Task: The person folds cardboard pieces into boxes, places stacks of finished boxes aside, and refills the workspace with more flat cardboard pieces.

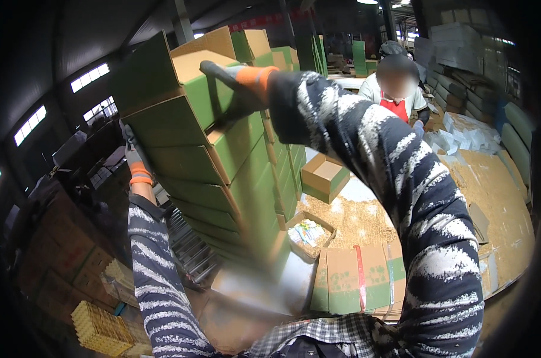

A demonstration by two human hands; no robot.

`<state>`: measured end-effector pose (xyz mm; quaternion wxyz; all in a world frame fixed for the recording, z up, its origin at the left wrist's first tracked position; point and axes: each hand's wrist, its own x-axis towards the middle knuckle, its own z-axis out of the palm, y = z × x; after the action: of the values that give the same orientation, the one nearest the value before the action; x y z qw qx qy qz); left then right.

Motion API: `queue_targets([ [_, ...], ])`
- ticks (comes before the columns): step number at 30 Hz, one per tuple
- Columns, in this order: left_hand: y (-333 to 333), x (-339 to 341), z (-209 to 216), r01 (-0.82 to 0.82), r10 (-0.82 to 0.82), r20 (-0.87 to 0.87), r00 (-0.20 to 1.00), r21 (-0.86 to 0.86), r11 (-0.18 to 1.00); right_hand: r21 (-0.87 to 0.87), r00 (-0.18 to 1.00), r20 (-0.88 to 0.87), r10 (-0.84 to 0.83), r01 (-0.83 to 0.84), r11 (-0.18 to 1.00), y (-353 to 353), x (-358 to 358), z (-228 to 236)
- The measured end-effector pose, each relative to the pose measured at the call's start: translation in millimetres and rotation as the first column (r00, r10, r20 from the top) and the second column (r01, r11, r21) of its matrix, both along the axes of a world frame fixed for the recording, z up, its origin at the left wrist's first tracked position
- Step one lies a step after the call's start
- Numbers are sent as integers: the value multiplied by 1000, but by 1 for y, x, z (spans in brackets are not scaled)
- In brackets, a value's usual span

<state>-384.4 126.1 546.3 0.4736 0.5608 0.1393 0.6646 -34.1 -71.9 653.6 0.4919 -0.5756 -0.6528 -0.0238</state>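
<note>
A tall, leaning stack of green-and-brown cardboard boxes [187, 164] rises in front of me. My right hand [237, 83], in a dark glove with an orange cuff, reaches across the top and grips the uppermost box [154, 74] by its right side. Its upper flaps stand up. Low on the left, my left hand [134, 156], in a grey glove with an orange cuff, holds the outer side of the boxes, its fingers pointing upward. The fingers' far parts are hidden behind the cardboard. Around the foot of the stack the picture is blurred.
An open box [324, 179] and a shallow carton of small packets [309, 235] sit on the worn table [366, 209]. Flattened cardboard [360, 277] lies nearer me. Across the table a person [395, 89] in a red apron works. A roller conveyor [190, 247] and yellow trays [100, 328] are left.
</note>
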Motion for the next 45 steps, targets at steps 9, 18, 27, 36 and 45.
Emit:
queue_targets([
  [9,18,-35,8,-531,589,-206,782,275,801,562,879,463,112,-389,730,38,-33,-28],
  [18,-165,86,-299,-412,355,-258,899,-224,883,469,947,181,265,-320,823,38,-55,-54],
  [27,-182,150,-402,-106,-117,-413,903,-481,870,560,972,157,175,-234,795,65,-34,-52],
  [36,-174,163,-408,-56,-145,-369,918,-483,874,595,949,184,256,-315,739,98,2,-41],
  [45,-163,136,-485,51,-76,-28,997,-506,861,384,935,310,171,-288,877,-24,148,-198],
])
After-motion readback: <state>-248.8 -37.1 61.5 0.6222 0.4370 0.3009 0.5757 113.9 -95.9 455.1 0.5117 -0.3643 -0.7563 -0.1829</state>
